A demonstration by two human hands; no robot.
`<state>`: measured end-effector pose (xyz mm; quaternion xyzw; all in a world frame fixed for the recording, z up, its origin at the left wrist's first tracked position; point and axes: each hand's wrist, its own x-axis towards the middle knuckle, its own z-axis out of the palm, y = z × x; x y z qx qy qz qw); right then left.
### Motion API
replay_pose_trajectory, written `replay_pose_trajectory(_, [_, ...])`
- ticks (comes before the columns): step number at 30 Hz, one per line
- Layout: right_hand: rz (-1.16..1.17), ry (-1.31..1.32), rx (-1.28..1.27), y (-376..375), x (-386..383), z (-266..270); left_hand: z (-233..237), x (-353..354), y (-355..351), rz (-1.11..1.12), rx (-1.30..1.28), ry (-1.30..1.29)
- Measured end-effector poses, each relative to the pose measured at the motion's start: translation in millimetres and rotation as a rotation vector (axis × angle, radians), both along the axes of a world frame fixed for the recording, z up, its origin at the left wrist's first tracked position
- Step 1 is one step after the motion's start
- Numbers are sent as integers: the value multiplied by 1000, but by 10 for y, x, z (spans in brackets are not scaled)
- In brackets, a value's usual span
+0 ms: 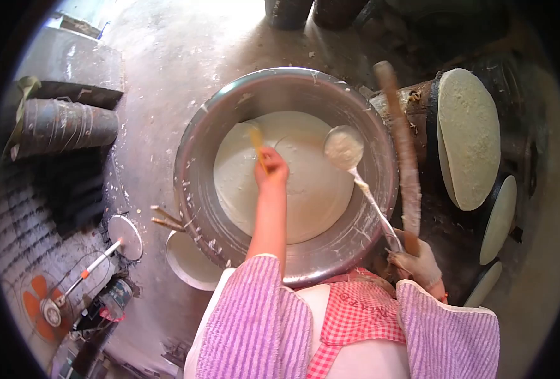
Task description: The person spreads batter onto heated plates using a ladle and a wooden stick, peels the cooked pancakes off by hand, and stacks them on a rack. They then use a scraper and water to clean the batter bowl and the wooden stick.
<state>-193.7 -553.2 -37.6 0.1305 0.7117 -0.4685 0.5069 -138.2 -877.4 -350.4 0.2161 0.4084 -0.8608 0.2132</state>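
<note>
A wide metal pot (194, 126) stands before me, with pale, smooth batter (311, 202) in its bottom. My left hand (271, 167) reaches over the batter, closed around a narrow yellow tool (256, 138) whose blurred tip might be a brush or a spatula. At the pot's right side, my right hand (424, 262) is closed around the handle of a long metal ladle (371, 199). Batter fills the ladle's bowl, which hangs over the pot's right part. A long wooden stick (403, 145), coated with pale residue, also ends in my right hand; its far end points away from me.
Large pale flat rounds (469, 139) stand at the right, the nearest against a dark drum-like body. Thin sticks (166, 218) and a white bucket (191, 262) are left of the pot. Further left stand an orange-bladed fan (43, 302) and a ribbed cylinder (68, 126).
</note>
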Motion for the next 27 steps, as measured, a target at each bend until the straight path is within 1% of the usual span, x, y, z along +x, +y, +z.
replay_pose_trajectory(2, [51,17,-52,60,152,-206,194,663,364,-592,-338,-80])
replay_pose_trajectory(3, [98,3,-62,110,220,-299,484,956,495,-862,-519,-228])
replay_pose_trajectory(4, [88,-3,-93,123,314,-375,795,1160,556,-1125,-699,-384])
replay_pose_trajectory(5, [146,-104,-41,224,363,-513,929,1317,550,-1108,-713,-394])
replay_pose_trajectory(7, [335,-84,33,183,449,-515,1214,1650,547,-1271,-1196,-745])
replay_pose_trajectory(8, [359,-83,19,297,517,-598,1377,1755,575,-1250,-1195,-769])
replay_pose_trajectory(10, [351,-46,-42,569,725,-1096,1817,1824,553,-1104,-1328,-952])
replay_pose_trajectory(11, [274,29,-198,796,850,-1487,1941,1878,590,-1094,-1319,-985])
replay_pose_trajectory(13, [359,132,-67,742,813,-1099,2102,1860,644,-947,-1425,-890])
replay_pose_trajectory(14, [337,324,-127,885,845,-1217,2140,1867,689,-941,-1441,-895])
replay_pose_trajectory(15, [427,590,-84,852,817,-886,2157,1860,735,-910,-1408,-856])
replay_pose_trajectory(17, [469,689,-25,782,802,-498,2151,1793,833,-882,-1382,-796])
replay_pose_trajectory(19, [537,806,-264,668,804,-329,2096,1691,949,-834,-1291,-758])
replay_pose_trajectory(20, [574,790,-390,638,807,-452,2038,1643,992,-831,-1292,-743])
replay_pose_trajectory(21, [654,893,-513,485,808,-452,1961,1586,1014,-853,-1300,-690])
replay_pose_trajectory(23, [873,517,-244,115,792,-144,1933,1527,1014,-871,-1303,-628])
replay_pose_trajectory(24, [873,517,-235,57,741,-266,1967,1523,1011,-905,-1385,-557])
replay_pose_trajectory(25, [739,506,-341,-1,697,-516,2025,1521,1004,-936,-1465,-485])
replay_pose_trajectory(26, [605,494,-446,-78,617,-696,2217,1537,1007,-934,-1502,-497])
replay_pose_trajectory(27, [602,487,-292,-137,464,-765,2302,1566,967,-937,-1496,-491])
